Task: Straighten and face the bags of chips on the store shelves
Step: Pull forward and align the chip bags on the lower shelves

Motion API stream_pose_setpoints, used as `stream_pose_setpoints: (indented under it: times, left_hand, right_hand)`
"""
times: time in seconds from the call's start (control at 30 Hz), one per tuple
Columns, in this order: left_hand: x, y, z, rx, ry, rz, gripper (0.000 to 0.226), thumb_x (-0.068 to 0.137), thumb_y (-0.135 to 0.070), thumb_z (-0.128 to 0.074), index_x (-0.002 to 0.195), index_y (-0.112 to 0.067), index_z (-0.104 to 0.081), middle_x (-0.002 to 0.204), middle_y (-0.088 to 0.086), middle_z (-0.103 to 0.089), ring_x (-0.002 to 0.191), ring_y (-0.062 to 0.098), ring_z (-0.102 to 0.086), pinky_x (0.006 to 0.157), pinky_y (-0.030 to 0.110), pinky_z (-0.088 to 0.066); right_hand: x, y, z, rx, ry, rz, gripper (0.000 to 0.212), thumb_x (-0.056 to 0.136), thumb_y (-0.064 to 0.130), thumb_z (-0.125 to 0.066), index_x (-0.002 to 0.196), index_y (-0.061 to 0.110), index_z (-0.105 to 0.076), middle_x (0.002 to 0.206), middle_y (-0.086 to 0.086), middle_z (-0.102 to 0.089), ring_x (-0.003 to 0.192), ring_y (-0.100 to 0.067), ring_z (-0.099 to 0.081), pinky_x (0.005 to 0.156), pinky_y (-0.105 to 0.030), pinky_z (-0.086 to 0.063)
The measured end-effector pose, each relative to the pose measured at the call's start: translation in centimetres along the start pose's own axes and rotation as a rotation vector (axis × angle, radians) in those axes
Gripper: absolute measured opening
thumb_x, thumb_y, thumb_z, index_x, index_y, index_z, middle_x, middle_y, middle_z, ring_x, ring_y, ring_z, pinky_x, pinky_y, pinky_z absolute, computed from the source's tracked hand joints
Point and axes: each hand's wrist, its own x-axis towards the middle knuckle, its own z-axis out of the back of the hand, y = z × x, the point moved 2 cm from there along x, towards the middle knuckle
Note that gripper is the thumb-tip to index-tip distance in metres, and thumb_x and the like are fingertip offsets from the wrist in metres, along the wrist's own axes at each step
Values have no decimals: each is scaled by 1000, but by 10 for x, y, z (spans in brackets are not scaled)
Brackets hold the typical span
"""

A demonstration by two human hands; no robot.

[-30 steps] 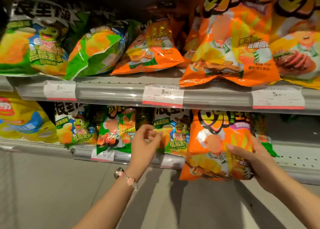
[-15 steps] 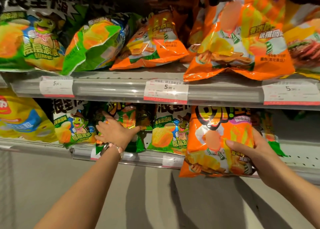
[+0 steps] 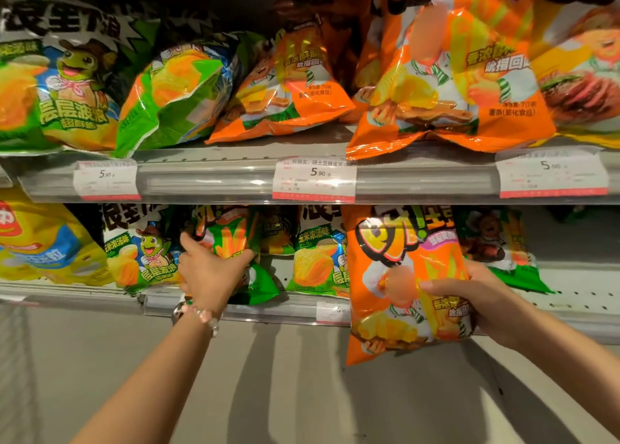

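While the right hand [image 3: 493, 306] is gripping a large orange chip bag [image 3: 406, 286] by its right edge, thumb lying across the printed front and fingers curling behind, the bag is hanging upright in front of the lower shelf [image 3: 570, 304], its bottom corner dropping below the shelf's price rail. The left hand [image 3: 209, 272] is reaching into the same shelf and closing on a green-and-orange chip bag [image 3: 235, 242], thumb pointing up along the bag's left side and fingers wrapping over its front; a beaded bracelet [image 3: 201, 314] is sitting on that wrist. This bag is tilting, standing between a green frog-print bag [image 3: 144, 252] on its left and a green corn-flavour bag [image 3: 318, 259] on its right. On the upper shelf [image 3: 208, 182], green bags and orange bags are leaning at mixed angles, one crumpled green bag [image 3: 181, 91] lying on its side, above three price tags reading 5.90 [image 3: 313, 178].
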Motion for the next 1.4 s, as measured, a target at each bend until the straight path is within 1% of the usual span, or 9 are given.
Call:
stream_pose_setpoints:
  times: [0.13, 0.3, 0.43, 0.77, 0.93, 1.07, 1.2, 1.3, 1.4]
  left_hand:
    - [-3, 8, 12, -82, 5, -33, 123, 53, -41, -85, 148, -8, -14, 137, 19, -45, 127, 39, -42, 102, 58, -37]
    - [-10, 4, 16, -176, 79, -55, 131, 36, -59, -71, 146, -16, -14, 135, 13, -50, 123, 33, -48, 101, 56, -41]
    - [-14, 0, 10, -213, 157, -83, 129, 35, -64, -75, 142, -21, -17, 132, 9, -52, 121, 30, -51, 100, 53, -44]
    - [-37, -16, 21, -294, 259, -137, 122, 32, -62, -76, 137, -23, -29, 125, 3, -54, 117, 25, -53, 99, 51, -45]
    - [-64, -30, 22, -345, 325, -223, 103, 35, -59, -78, 125, -31, -36, 121, 1, -57, 111, 21, -57, 94, 48, -49]
    - [-87, -34, 18, -318, 402, -281, 95, 39, -55, -78, 121, -40, -33, 122, -1, -55, 111, 19, -57, 93, 47, -50]
    - [-110, -43, 11, -275, 439, -313, 97, 39, -56, -78, 124, -39, -34, 123, -1, -54, 112, 19, -57, 93, 47, -50]
    - [-130, -61, 2, -227, 439, -340, 99, 37, -60, -74, 123, -35, -34, 121, -2, -53, 113, 21, -54, 95, 47, -49]
    - [-153, -83, -8, -189, 437, -387, 98, 39, -57, -76, 124, -29, -36, 115, -5, -49, 114, 22, -51, 96, 45, -46]
  right_hand:
    - [17, 0, -19, 72, 37, -2, 77, 39, 29, -91, 109, 12, -63, 102, -20, -71, 92, -43, -68, 82, -64, -50]
    - [35, 9, -37, 116, -13, 71, 66, 55, 16, -87, 115, 11, -62, 107, -15, -71, 100, -36, -67, 89, -57, -51]
    - [42, 16, -48, 160, -32, 58, 57, 59, 15, -75, 115, 6, -62, 105, -17, -71, 97, -35, -68, 85, -51, -54]
    - [30, 21, -30, 132, 18, 43, 61, 62, 13, -79, 119, 9, -60, 107, -17, -70, 91, -32, -70, 73, -45, -58]
    - [19, 17, -20, 220, 157, -7, 78, 21, 36, -95, 94, 17, -74, 98, -17, -73, 80, -32, -72, 63, -45, -59]
    - [5, 12, 1, 191, 132, -40, 98, 20, 40, -94, 110, 15, -65, 103, -18, -71, 88, -36, -70, 74, -52, -57]
    - [-10, 12, 32, 200, 32, 3, 101, 14, 34, -96, 108, 9, -66, 99, -19, -72, 82, -33, -72, 62, -42, -59]
    - [-25, 8, 58, 189, -35, 39, 101, 19, 32, -97, 112, 9, -64, 102, -18, -71, 85, -33, -71, 63, -40, -59]
    - [-44, 1, 83, 196, -96, 42, 77, 42, 18, -89, 114, 8, -62, 100, -17, -72, 82, -30, -72, 60, -36, -58]
